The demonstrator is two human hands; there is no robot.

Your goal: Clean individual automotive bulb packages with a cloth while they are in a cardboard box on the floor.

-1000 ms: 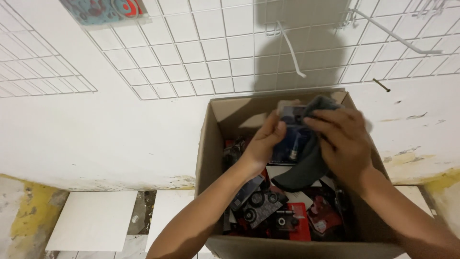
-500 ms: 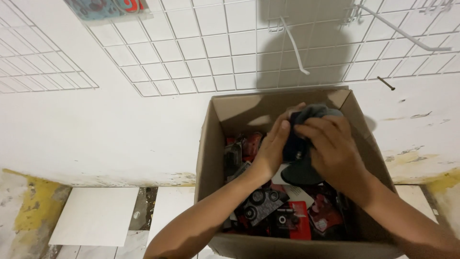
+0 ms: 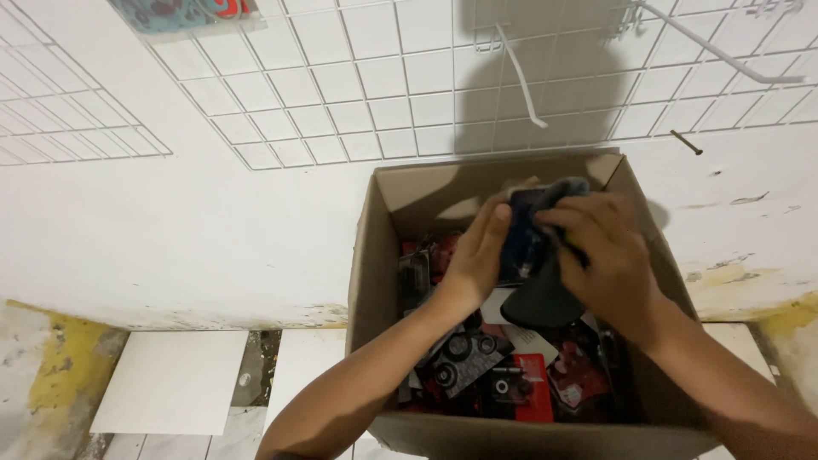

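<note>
Cardboard box (image 3: pixel 375 281) sits open on the tiled floor (image 3: pixel 170 383), pushed up against the white wall (image 3: pixel 213 230), and both hands are over its far end. Left hand (image 3: pixel 477 255) is up flat against the side of a dark packaged item (image 3: pixel 537 255), fingers pressed to it near the box's back wall. Right hand (image 3: pixel 609 255) comes over from the other side, fingers curled down on the same package, so the two hands grip it between them above the rest of the contents. Below it, filling the box toward the near edge, lies a jumble of red-and-black blister packs (image 3: pixel 511 383) holding small round black parts. On the wall above, a white wire grid panel (image 3: pixel 358 94) carries a long white hook (image 3: pixel 520 77), with a second hook (image 3: pixel 724 47) toward the upper right corner.
</note>
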